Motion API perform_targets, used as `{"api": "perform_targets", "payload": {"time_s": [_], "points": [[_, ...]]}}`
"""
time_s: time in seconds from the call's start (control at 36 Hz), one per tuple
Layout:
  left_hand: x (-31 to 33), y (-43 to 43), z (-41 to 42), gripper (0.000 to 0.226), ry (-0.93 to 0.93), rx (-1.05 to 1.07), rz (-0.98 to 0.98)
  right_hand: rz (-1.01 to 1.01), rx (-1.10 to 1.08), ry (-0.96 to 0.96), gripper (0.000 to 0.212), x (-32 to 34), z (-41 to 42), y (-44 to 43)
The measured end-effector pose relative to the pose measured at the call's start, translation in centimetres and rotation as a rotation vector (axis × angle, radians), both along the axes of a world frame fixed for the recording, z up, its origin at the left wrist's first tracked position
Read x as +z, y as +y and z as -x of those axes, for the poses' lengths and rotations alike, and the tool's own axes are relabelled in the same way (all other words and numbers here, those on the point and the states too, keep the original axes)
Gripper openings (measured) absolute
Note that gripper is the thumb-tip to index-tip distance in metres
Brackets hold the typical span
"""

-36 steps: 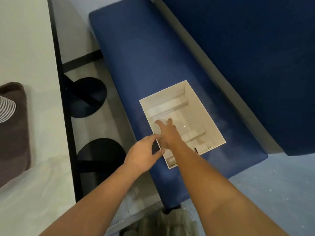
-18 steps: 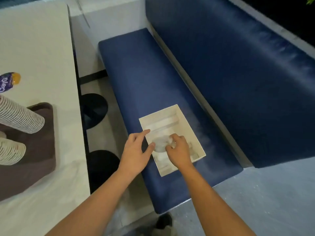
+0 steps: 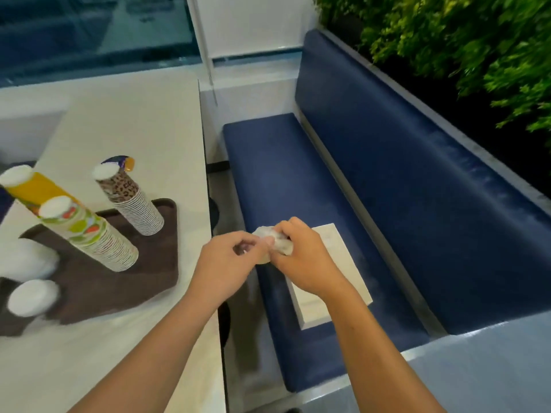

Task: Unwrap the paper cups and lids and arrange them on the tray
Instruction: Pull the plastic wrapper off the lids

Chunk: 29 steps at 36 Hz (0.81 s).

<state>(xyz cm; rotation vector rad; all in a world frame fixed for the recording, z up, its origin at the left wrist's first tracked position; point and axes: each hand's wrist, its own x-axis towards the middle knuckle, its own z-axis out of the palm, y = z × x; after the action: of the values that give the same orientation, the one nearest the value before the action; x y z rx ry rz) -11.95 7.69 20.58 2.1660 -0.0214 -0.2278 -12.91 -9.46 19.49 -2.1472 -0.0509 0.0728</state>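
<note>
Gripping a clear wrapped bundle (image 3: 275,242) with both hands, left (image 3: 226,265), right (image 3: 304,257), over the bench (image 3: 277,180), right of the tray (image 3: 125,281)

Both hands — left hand (image 3: 226,263), right hand (image 3: 304,257) — pinch a clear-wrapped bundle (image 3: 275,241).

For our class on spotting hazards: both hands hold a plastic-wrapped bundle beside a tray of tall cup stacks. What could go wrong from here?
1. The wrapped bundle is pinched between the left hand and right hand over the gap between table and bench; if it slips, it may drop to the floor.
2. The leaning cup stacks on the tray look easy to topple if an arm brushes them.
</note>
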Motion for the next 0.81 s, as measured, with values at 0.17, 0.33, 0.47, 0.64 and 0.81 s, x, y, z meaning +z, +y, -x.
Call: {"api": "perform_targets", "payload": {"time_s": [0.17,0.33,0.47,0.64,0.81], "points": [[2.6,6.3,0.5,0.008,-0.014,0.119,0.132,-0.131,0.058,0.008,0.021,2.3,0.1,6.2],[3.7,15.8,1.2,0.011,0.271,0.221,0.552,-0.491,0.149,0.156,0.023,3.2,1.2,14.3],[4.1,23.7,2.5,0.004,0.348,0.197,0.613,-0.430,0.206,0.198,0.014,3.6,1.5,22.2],[3.8,32.2,3.6,0.005,0.257,0.222,0.535,-0.405,0.231,0.231,0.008,3.7,1.8,31.5],[4.4,38.8,3.5,0.009,0.076,0.321,0.406,-0.558,0.265,0.348,0.024,3.4,2.2,37.2]]}}
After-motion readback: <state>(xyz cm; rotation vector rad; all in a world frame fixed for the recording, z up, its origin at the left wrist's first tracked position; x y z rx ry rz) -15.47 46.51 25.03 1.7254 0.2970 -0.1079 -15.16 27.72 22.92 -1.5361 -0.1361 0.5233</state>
